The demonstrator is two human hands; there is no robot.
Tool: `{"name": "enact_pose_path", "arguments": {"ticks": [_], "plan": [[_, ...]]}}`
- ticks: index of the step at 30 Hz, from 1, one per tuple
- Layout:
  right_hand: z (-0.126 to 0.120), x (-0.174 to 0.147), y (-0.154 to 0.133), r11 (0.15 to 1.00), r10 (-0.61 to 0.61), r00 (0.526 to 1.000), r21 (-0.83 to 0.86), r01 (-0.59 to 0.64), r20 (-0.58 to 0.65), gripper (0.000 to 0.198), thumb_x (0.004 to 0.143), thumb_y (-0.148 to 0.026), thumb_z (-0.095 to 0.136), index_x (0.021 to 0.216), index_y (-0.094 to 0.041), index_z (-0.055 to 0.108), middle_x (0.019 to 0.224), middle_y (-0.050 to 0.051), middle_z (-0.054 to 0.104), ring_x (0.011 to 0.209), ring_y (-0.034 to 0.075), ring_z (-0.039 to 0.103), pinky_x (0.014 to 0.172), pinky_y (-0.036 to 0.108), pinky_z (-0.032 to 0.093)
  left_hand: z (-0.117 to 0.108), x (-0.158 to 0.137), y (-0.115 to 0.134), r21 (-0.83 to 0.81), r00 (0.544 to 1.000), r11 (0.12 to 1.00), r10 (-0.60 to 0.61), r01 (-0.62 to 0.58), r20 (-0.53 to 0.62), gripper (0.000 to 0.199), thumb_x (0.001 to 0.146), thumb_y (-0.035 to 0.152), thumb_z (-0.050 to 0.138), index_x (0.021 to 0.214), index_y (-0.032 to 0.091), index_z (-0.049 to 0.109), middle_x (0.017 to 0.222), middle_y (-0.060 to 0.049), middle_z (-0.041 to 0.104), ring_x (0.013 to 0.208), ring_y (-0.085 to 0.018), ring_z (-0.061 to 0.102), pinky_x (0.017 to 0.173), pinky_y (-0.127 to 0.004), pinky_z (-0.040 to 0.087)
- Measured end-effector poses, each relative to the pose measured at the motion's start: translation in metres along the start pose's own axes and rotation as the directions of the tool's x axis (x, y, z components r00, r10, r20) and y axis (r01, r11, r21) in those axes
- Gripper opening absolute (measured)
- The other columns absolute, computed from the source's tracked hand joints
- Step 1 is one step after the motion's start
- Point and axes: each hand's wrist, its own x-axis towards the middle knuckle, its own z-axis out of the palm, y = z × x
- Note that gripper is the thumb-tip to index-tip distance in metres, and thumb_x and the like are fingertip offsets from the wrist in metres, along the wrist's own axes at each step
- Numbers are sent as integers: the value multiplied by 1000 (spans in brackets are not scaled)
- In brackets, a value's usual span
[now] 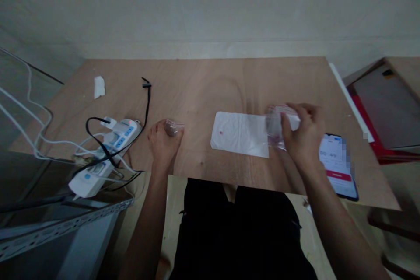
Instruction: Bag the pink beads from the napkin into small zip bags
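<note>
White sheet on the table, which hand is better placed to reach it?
Probably your right hand: it holds a clear bag beside the white sheet; your left hand is farther off.

A free lane across the tabletop (197, 87) is left between the left hand (164, 142) and the white sheet (241, 133), and beyond both toward the wall (210, 13). Leftward, passage is obstructed by the power strip (124, 140) and black cable (148, 105); beside the right hand (305, 135), by a phone (334, 159).
</note>
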Motion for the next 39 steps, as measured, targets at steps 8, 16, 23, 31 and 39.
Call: {"name": "enact_pose_path", "arguments": {"ticks": [8,16,23,31,39], "plan": [[62,-17,-76,942,-334,837,194,276,433,20,90,-16,57,101,-18,74,93,12,71,88,25,59,77,38,49,14,-9,-5,-119,986,979,157,-163,-63,47,76,36,68,115,13,59,107,-14,64,105,-32,60,95,-48,48],[66,-17,-77,945,-326,801,151,290,503,23,93,-18,53,95,-16,75,94,14,71,91,28,57,75,40,44,22,-16,-7,-223,984,958,169,-179,-64,38,81,37,68,113,19,59,103,-9,62,99,-25,61,92,-41,49],[65,-16,-84,948,-318,792,170,268,521,22,92,-18,54,106,-16,72,99,14,71,94,28,58,78,41,45,23,-17,-6,-266,984,947,180,-178,-20,38,80,34,69,113,20,59,104,-8,62,98,-23,61,93,-41,49],[66,-13,-86,955,-288,804,213,205,520,20,90,-11,55,91,-12,75,94,16,71,92,29,60,77,41,46,21,-19,-4,-304,977,929,205,-212,-55,35,78,32,72,109,18,62,98,-7,64,95,-22,62,89,-37,51],[26,4,-111,757,-311,876,654,-6,368,13,90,-24,61,93,-23,74,85,3,73,72,15,62,64,27,47,3,-43,48,-531,948,786,281,-316,-148,38,79,38,72,111,21,61,99,-4,66,92,-19,64,84,-35,53]]}}
